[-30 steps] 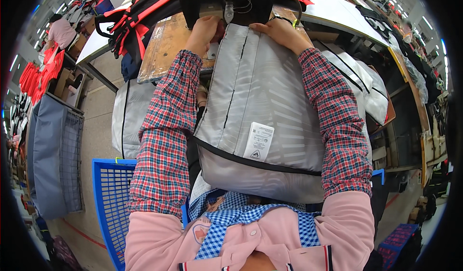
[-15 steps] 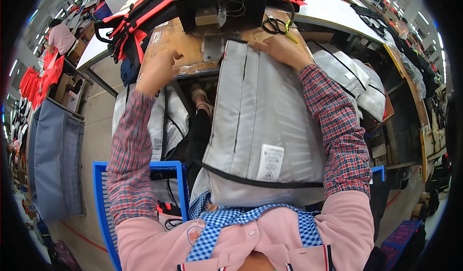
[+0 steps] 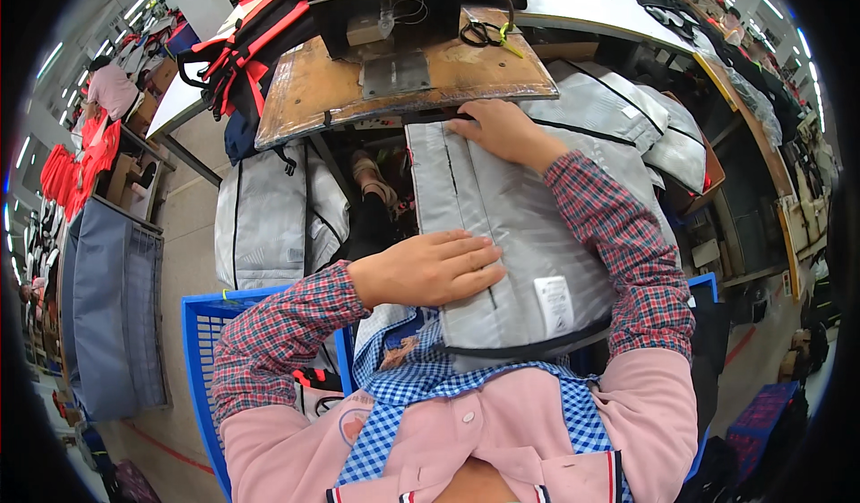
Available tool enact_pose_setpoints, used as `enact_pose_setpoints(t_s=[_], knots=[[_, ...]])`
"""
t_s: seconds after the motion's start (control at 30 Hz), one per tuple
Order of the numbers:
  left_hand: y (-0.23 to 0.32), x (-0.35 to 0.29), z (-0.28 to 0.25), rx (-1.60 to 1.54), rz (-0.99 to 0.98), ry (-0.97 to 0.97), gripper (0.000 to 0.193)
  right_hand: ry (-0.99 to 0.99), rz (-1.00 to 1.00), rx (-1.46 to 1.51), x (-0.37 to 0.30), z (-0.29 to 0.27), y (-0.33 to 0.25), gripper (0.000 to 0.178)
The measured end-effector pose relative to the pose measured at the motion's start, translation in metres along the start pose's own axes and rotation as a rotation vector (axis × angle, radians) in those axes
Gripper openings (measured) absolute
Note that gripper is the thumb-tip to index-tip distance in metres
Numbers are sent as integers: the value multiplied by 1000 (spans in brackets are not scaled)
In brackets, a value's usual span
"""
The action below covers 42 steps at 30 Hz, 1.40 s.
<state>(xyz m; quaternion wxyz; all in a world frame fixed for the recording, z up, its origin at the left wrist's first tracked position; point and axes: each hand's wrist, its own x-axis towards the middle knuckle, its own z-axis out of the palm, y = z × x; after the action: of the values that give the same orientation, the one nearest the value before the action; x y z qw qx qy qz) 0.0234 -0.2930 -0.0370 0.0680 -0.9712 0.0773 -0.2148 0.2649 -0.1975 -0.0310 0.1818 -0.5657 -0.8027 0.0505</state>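
Note:
A grey fabric piece (image 3: pixel 520 234) with black binding along its edges and a white label (image 3: pixel 554 304) near its lower edge lies across my lap, slanting up to the work table. Dark slits or seams run lengthwise along its left part. My left hand (image 3: pixel 434 268) rests on the left part of the fabric, fingers stretched out. Up at the far edge, just below the table, my right hand (image 3: pixel 511 134) pinches the bound edge between thumb and fingers. Part of that grip is hidden.
In front stands a wooden work table (image 3: pixel 313 77) with a metal plate (image 3: pixel 395 75), a dark machine (image 3: pixel 381 19) and black-handled scissors (image 3: pixel 485 34). A blue plastic basket (image 3: pixel 202 324) is at my left. More grey pieces (image 3: pixel 260 221) hang left and lie right. Black-and-red straps (image 3: pixel 237 46) lie far left.
My left hand has come down from beside the table onto the fabric. The far edge of the piece has dropped from the tabletop to below its front edge, with my right hand on it.

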Motion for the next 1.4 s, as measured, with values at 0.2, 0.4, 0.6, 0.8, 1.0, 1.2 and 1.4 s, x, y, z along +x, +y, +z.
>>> enact_pose_setpoints(t_s=[0.2,0.4,0.6,0.8,1.0,1.2,1.4], knots=[[-2,29,9,-293,-264,139,49,-36,-159,144,-136,-94,-24,56],[-6,73,13,-396,-366,297,60,169,21,144,-279,-133,-49,73],[32,137,8,-453,-271,359,45,1005,171,-82,-311,-46,-5,50],[12,191,-69,-439,-212,697,28,1216,316,-707,-281,-195,-6,43],[-9,184,-138,-578,-270,1106,21,1023,-27,185,-169,-308,-102,40],[-33,78,-58,-875,-778,832,31,339,199,-324,-68,-189,-74,50],[-101,-11,-11,-1613,-1021,579,38,275,52,-199,-1,-94,-16,51]])
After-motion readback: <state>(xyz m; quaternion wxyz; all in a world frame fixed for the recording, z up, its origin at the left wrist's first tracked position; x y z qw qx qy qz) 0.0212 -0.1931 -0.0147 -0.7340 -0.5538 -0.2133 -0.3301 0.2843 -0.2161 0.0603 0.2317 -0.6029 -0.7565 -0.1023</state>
